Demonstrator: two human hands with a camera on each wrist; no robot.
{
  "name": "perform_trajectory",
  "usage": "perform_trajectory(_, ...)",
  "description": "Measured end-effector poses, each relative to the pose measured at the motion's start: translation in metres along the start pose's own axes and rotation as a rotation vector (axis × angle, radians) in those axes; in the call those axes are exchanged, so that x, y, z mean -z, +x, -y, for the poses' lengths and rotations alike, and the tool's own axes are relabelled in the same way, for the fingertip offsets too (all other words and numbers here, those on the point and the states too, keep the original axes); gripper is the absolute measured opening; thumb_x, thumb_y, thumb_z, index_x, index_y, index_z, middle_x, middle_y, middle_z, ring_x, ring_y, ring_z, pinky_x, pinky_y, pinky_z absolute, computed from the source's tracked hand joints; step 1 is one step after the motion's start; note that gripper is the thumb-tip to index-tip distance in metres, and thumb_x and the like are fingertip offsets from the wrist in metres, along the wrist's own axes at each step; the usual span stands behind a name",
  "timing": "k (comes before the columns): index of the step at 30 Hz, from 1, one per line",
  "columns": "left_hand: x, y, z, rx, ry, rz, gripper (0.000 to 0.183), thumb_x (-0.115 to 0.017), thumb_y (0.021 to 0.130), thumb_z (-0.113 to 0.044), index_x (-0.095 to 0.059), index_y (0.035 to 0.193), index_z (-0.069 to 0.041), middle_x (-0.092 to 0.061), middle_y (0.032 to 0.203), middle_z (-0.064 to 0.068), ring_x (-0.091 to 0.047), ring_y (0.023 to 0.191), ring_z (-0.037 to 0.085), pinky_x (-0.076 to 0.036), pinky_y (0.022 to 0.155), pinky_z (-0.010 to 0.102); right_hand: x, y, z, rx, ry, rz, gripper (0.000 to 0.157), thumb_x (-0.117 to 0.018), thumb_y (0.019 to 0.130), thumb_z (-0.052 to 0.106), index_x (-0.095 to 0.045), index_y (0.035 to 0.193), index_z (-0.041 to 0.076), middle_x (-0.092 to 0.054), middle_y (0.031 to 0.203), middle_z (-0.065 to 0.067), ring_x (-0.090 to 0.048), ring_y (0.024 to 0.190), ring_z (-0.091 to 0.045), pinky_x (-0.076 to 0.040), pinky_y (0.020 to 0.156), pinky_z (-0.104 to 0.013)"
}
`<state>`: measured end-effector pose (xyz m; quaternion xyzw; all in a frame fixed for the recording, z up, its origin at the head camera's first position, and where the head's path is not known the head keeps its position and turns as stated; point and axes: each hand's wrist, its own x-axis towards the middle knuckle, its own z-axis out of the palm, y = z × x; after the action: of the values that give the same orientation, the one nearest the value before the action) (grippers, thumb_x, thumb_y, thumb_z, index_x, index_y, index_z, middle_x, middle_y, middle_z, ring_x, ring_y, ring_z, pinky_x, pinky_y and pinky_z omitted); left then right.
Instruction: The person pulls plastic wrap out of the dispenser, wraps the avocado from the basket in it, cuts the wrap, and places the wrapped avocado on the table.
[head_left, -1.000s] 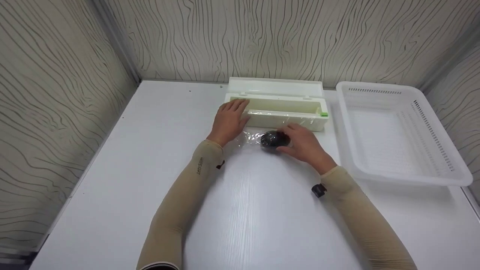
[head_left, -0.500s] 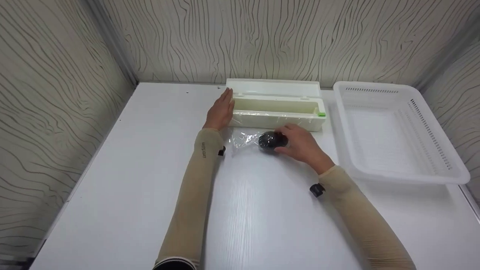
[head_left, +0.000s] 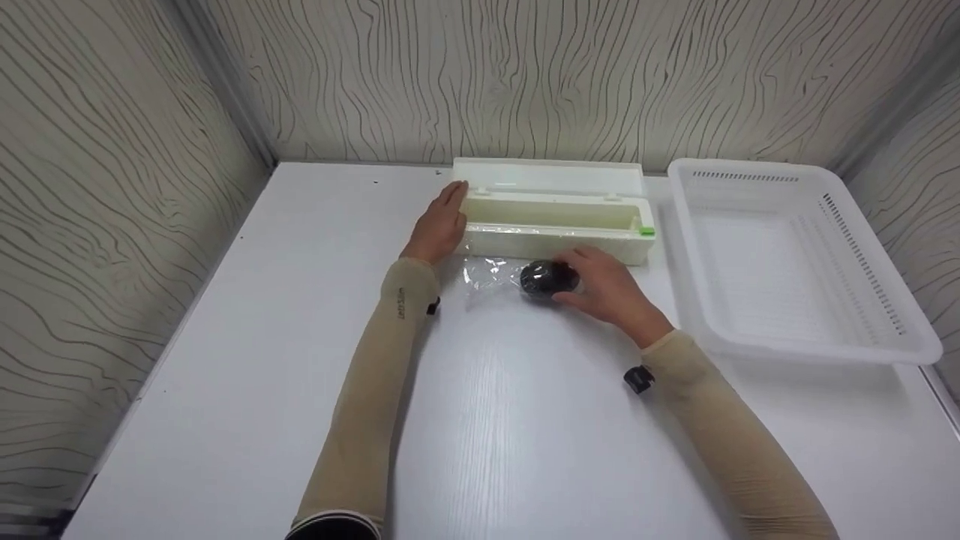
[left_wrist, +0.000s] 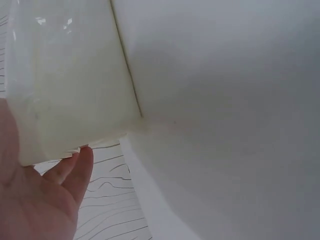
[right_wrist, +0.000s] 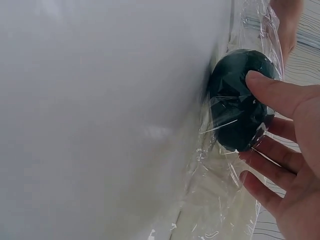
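Observation:
In the head view my right hand [head_left: 607,292] holds a dark green oval thing [head_left: 544,279] on the table, in front of a long white cling film dispenser [head_left: 551,245]. The thumb lies across its top and the fingers are at its far side. Clear cling film [right_wrist: 212,200] covers the oval thing, as the right wrist view shows, and crinkled film [head_left: 487,276] spreads to its left. With nearly straight fingers, my left hand [head_left: 437,229] rests against the dispenser's left end; in the left wrist view its fingers [left_wrist: 82,172] reach round that end.
The dispenser's lid [head_left: 547,174] stands raised at the back, by the patterned wall [head_left: 525,82]. A green slider [head_left: 646,231] sits at the dispenser's right end. To the right is a white plastic basket [head_left: 694,270] on the white table [head_left: 487,420].
My left hand has moved left, from over the dispenser's front left part to its left end, and the film there shows more. My right hand keeps its hold on the oval thing.

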<state>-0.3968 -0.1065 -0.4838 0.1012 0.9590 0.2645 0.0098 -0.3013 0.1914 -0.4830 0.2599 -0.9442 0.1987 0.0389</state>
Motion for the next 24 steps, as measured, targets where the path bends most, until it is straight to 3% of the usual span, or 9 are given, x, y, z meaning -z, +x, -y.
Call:
perform_trajectory(13, -0.004, -0.006, -0.003, -0.013, -0.002, -0.017, 0.059, -0.022, 0.11, -0.024, -0.013, 0.168, -0.02, -0.014, 0.174, -0.002, -0.02, 0.16, 0.02, -0.02, 0.13, 0.037, -0.008, 0.001, -0.001, 0.032, -0.083, 0.004, 0.064, -0.09, 0.079, 0.034, -0.062, 0.129, 0.004, -0.069, 0.123, -0.017, -0.064, 0.117, -0.04, -0.047, 0.107, -0.054)
perform_trajectory(24, -0.005, -0.005, -0.001, 0.001, 0.018, -0.015, 0.06, -0.022, 0.108, -0.024, -0.013, 0.168, -0.021, -0.014, 0.174, -0.002, -0.021, 0.16, 0.02, -0.019, 0.13, 0.036, -0.001, -0.009, -0.004, 0.177, -0.137, -0.009, 0.064, -0.094, 0.073, 0.032, -0.065, 0.125, 0.008, -0.07, 0.124, -0.012, -0.063, 0.121, -0.035, -0.04, 0.114, -0.055)
